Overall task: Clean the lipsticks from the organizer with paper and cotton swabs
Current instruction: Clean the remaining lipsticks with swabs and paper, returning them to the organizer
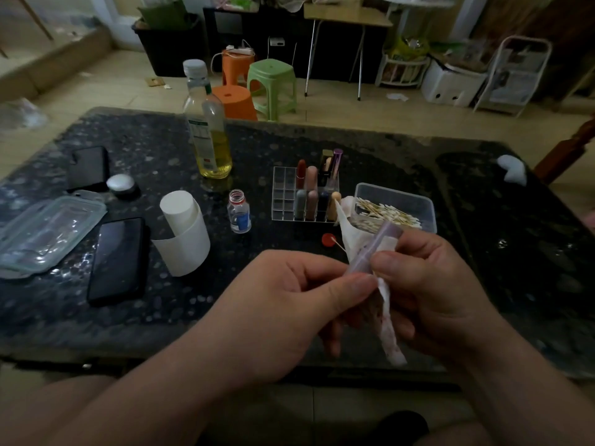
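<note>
Mid-task: your left grip (289, 304) and right grip (434, 291) both pinch a lilac lipstick (386, 238) wrapped in stained paper (388, 333), lower centre; several others (uncleaned, I judge) stand in the organizer (283, 188), mid-frame

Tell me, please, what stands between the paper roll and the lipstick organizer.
Head view: a small uncapped blue-labelled bottle stands between the paper roll and the organizer.
</note>
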The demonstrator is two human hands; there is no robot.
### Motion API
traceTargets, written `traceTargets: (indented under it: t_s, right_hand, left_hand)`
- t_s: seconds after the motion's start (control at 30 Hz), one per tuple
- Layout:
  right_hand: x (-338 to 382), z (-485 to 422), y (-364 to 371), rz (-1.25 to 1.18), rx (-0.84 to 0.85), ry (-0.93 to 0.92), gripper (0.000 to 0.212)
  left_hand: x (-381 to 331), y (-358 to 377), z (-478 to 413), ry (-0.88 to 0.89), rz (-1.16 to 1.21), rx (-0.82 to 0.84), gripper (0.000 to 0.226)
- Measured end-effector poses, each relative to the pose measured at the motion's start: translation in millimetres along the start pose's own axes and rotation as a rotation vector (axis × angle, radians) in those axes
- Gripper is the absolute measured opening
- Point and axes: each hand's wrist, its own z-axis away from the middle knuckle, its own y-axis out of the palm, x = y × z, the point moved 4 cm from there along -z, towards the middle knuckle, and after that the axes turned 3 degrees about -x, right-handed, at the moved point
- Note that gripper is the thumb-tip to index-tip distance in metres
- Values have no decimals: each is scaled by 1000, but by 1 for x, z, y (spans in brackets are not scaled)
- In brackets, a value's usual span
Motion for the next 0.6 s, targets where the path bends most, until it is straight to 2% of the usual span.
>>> traceTargets:
  t_s: [0.1,0.13,0.27,0.33,0.4,0.5,0.6]
  right_hand:
    - [-2,-1,-1,-14,39,-2,43]
    - [-2,-2,0,-23,54,-4,46]
    - [-4,-2,3,-22,132,-6,30]
    - [-6,-1,6,6,161,7,17]
    - [-6,0,9,-2,178,28,5]
    - [-5,-2,11,-62,252,74,22]
    - [-1,-1,8,-133,304,110,31]
  left_hand:
    - [-4,-4,4,56,-129,-47,24]
    - [-5,-5,5,72,-178,-72,23]
    - [-4,-14,5,-23,-227,-69,25]
    - [2,-18,4,-163,-97,37,22]
    - [3,-14,6,-237,177,206,21]
    - [3,-8,11,-270,373,340,32]
    - [4,-8,10,-239,350,316,21]
